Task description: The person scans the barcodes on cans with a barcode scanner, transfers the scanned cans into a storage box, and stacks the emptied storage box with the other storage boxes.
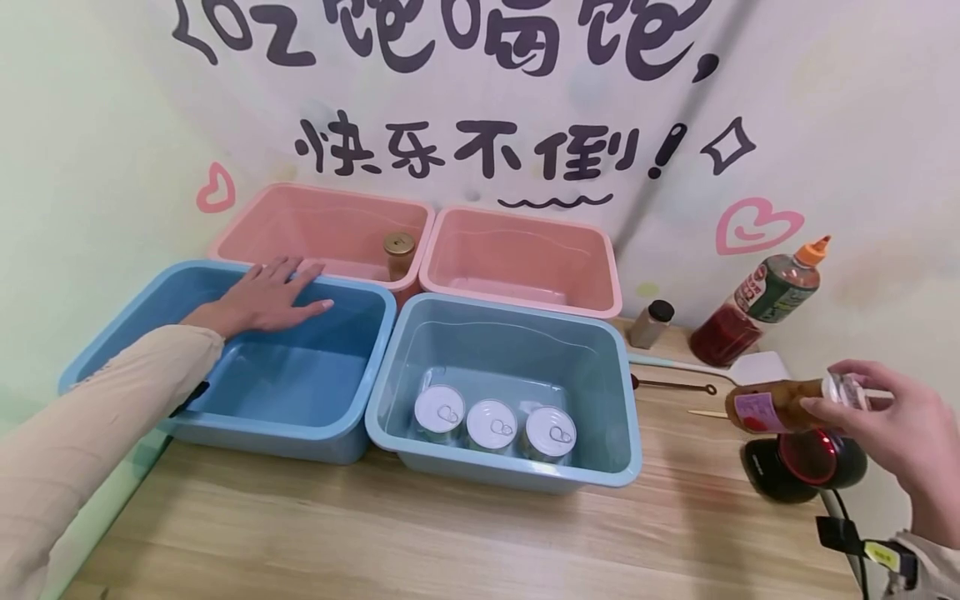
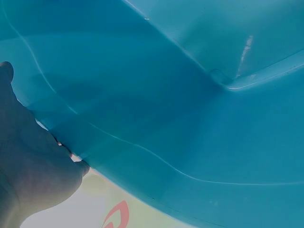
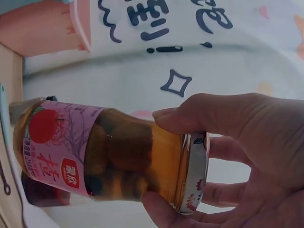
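Between the curled thumb and fingers of the right hand (image 1: 911, 425), a glass jar (image 1: 780, 406) with a pink label is grasped around its lid (image 3: 194, 171) and neck, tilted, its base pointing away from the fingers toward the bins. Just below those fingers, in the head view, sits a black-and-red device (image 1: 780, 471); beyond the fingertips stand a red sauce bottle (image 1: 757, 304) and a small shaker (image 1: 651, 325), with a white spatula (image 1: 757, 367) lying near them. Well to the left of that grip, three cans (image 1: 491, 425) stand inside the pale blue bin (image 1: 495, 342). Over the far rim of the deeper blue bin (image 1: 300, 392), the left hand (image 1: 262, 298) rests with fingers spread and grasping nothing, thumb out to the side; a gold-lidded container (image 1: 399, 254) stands past that thumb in a pink bin (image 1: 300, 217). The step in hand looks like handling the jar above the counter; whether it is being taken up or put down, I cannot tell. Next, I judge, calls for a firm hold by the lid, a steadied tilt and a path clear of the bottle.
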The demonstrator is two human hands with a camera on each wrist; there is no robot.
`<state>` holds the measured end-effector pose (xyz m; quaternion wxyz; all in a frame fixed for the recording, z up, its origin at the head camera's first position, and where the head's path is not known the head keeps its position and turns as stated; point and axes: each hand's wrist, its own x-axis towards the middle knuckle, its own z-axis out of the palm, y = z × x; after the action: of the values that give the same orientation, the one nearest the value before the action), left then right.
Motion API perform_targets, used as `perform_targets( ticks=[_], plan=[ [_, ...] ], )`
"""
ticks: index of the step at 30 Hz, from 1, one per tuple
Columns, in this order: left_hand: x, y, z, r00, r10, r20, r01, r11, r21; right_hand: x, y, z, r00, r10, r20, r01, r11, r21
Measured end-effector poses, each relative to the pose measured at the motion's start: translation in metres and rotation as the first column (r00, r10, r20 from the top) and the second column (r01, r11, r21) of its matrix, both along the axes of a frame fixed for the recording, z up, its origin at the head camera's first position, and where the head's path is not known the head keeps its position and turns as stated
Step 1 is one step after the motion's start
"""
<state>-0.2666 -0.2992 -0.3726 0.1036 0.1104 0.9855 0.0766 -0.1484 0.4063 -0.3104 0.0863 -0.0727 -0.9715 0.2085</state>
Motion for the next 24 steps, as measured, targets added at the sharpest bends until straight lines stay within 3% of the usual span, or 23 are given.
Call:
perform_targets(
  ticks=[3, 12, 18, 24],
  plan=[
    [0.000, -0.001, -0.001, 1.000, 0.001, -0.001, -0.001, 1.000, -0.003, -0.010, -0.009, 0.011, 0.999, 0.043, -0.026, -0.042, 0.999, 0.028],
    [-0.002, -0.001, 0.000, 1.000, -0.003, -0.006, 0.003, 1.000, 0.002, -0.047, -0.048, 0.050, 0.990, 0.140, 0.017, -0.141, 0.990, 0.019],
    [-0.002, -0.001, -0.001, 1.000, 0.002, -0.007, -0.002, 1.000, -0.002, -0.077, -0.088, 0.069, 0.966, 0.259, 0.013, -0.259, 0.966, -0.003],
    [-0.002, -0.001, -0.002, 1.000, 0.002, -0.011, -0.002, 1.000, -0.001, -0.105, -0.131, 0.077, 0.935, 0.355, 0.010, -0.355, 0.935, -0.006]
  ],
)
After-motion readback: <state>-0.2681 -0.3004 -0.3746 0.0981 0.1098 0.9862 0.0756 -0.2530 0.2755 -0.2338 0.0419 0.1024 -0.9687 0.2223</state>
